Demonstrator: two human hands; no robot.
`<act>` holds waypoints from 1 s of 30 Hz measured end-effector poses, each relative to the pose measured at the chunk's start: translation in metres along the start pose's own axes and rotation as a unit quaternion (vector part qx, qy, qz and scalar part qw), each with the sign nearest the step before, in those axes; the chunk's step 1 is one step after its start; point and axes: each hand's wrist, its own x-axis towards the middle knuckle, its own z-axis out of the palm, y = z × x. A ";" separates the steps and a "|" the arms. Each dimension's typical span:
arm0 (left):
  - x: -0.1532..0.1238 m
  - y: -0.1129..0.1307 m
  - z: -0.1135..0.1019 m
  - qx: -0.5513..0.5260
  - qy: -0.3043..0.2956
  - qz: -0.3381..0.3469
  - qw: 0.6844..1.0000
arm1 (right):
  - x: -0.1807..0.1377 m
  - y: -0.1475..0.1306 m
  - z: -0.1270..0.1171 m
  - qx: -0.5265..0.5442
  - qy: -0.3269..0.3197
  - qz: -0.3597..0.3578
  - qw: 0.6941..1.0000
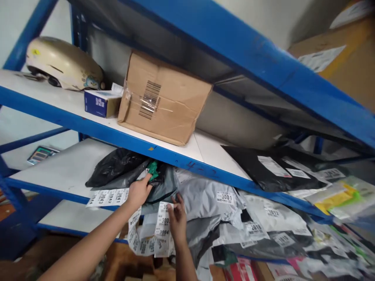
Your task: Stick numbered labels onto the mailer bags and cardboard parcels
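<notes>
A: Head view, lower middle of the frame. The left hand [140, 192] has its fingers curled into a dark grey bag [159, 186] on the middle shelf [61, 169], just beside a bit of green plastic [152, 168]. The right hand [176, 216] is pinching a strip of number labels [163, 228] that hangs off the shelf edge.

B: So both hands are closed on something?

A: Yes, the left on the bag, the right on the label strip. Neither is slack.

B: What could go wrong?

A: The grey and white mail bags [205, 197] are heaped loosely, some slumping over the front edge. I'd judge that tugging the dark bag could drag its neighbours off the shelf. The label strip is thin paper and could tear or peel if pulled hard.

B: Any writing?

A: The strip shows 3003 and 3004. Another label sheet [109, 197] to the left reads 3043, 3042, 3041. Bags further right carry 3001, what looks like 3012, 2018 and 1010; the edges there are blurred.

B: And higher up?

A: A cardboard box [162, 99] in the upper middle has a barcode under tape, no readable words. Beside it sits a small blue box [101, 102] whose print is too small to read, and a cream scooter panel [63, 64] at upper left.
</notes>
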 end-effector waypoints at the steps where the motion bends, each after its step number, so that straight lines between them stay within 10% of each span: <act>1: 0.001 -0.004 -0.003 -0.017 0.008 -0.014 1.000 | 0.001 0.002 -0.002 -0.022 0.011 -0.003 1.000; 5: 0.007 -0.017 -0.012 -0.090 0.032 -0.041 0.995 | -0.005 -0.013 -0.007 -0.171 -0.013 -0.063 0.983; 12: 0.016 -0.025 -0.017 -0.207 0.104 -0.083 0.969 | 0.011 -0.045 0.020 -0.386 -0.240 -0.049 0.890; 30: 0.013 -0.042 -0.011 -0.305 0.187 -0.098 0.929 | 0.014 -0.026 0.006 -0.419 -0.213 0.073 0.879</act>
